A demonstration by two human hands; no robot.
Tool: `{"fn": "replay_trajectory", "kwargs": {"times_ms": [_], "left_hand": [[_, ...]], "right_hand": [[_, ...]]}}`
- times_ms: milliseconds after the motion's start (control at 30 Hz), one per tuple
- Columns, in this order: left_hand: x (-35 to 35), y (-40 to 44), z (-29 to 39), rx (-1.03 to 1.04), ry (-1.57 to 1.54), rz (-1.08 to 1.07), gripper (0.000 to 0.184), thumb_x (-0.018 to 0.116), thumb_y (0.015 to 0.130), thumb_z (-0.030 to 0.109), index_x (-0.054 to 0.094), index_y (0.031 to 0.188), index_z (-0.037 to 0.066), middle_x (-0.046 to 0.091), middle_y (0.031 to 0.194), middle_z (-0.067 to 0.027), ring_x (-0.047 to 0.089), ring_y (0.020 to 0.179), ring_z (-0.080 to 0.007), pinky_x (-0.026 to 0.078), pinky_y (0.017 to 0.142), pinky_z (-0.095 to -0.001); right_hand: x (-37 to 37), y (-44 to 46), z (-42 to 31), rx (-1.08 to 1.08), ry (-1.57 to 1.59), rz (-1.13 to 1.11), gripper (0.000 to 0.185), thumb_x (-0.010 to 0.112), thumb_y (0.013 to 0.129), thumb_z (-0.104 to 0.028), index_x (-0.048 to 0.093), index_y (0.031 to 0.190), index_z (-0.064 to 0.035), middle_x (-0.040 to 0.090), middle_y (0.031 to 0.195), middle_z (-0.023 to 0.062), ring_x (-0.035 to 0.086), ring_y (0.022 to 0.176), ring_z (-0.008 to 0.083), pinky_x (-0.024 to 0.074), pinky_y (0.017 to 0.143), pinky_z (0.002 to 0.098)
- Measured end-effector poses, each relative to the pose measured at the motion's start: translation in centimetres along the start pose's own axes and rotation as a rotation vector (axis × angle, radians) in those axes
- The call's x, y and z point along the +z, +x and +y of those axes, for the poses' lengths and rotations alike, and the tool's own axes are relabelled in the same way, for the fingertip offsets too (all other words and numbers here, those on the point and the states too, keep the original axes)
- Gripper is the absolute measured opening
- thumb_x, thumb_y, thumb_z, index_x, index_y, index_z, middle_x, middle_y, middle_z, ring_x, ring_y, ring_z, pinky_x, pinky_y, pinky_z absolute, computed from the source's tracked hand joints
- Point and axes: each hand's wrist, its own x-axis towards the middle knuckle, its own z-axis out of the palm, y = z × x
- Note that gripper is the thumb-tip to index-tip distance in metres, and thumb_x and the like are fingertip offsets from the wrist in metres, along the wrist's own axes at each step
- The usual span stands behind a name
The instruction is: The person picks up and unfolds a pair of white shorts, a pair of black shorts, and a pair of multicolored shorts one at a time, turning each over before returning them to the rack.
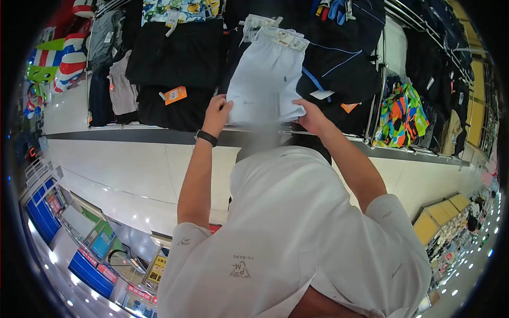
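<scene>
White shorts (265, 74) lie flat on the dark garments of the display, waistband with its tag at the top. My left hand (217, 114) pinches the hem at their lower left corner; a black band is on that wrist. At the lower right corner, my right hand (313, 116) grips the other leg's hem. A blurred patch covers part of the lower middle of the shorts. Another white garment (257, 26) with a tag lies just behind the waistband.
Folded black garments (175, 55) with an orange tag (175, 95) lie to the left. Dark garments with blue piping (339, 58) are on the right. A metal rail (366, 143) edges the display. Colourful shorts (403, 116) hang further right.
</scene>
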Motion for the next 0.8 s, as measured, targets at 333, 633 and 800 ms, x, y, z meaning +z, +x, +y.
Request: {"fn": "replay_trajectory", "kwargs": {"times_ms": [333, 633, 800], "left_hand": [[0.2, 2.2, 4.7, -0.685, -0.903, -0.024, 0.027, 0.052, 0.099, 0.031, 0.061, 0.105, 0.006, 0.066, 0.089, -0.0014, 0.062, 0.079, -0.0116, 0.049, 0.069, -0.0286], [3.0, -2.4, 5.5, -0.100, 0.213, 0.047, 0.105, 0.082, 0.065, 0.012, 0.019, 0.148, 0.006, 0.034, 0.139, -0.0251, 0.043, 0.127, -0.0390, 0.041, 0.105, -0.0424], [4.2, -1.8, 3.4, -0.201, 0.338, 0.107, 0.087, 0.073, 0.072, 0.006, 0.027, 0.145, 0.005, 0.050, 0.125, -0.0237, 0.059, 0.108, -0.0394, 0.049, 0.093, -0.0428]], "right_hand": [[-0.3, 1.2, -2.0, -0.019, 0.230, -0.133, 0.027, 0.043, 0.101, -0.027, 0.059, 0.115, -0.0118, 0.065, 0.114, 0.0026, 0.061, 0.105, 0.0186, 0.0490, 0.090, 0.0388], [3.5, -0.1, -2.9, -0.015, 0.153, -0.024, 0.028, 0.043, 0.101, -0.031, 0.059, 0.117, -0.0141, 0.066, 0.111, 0.0012, 0.062, 0.100, 0.0159, 0.0505, 0.083, 0.0337], [3.9, -0.7, -3.4, 0.003, 0.108, -0.002, 0.031, 0.042, 0.101, -0.032, 0.058, 0.120, -0.0140, 0.065, 0.114, 0.0027, 0.062, 0.100, 0.0171, 0.0511, 0.083, 0.0332]]}}
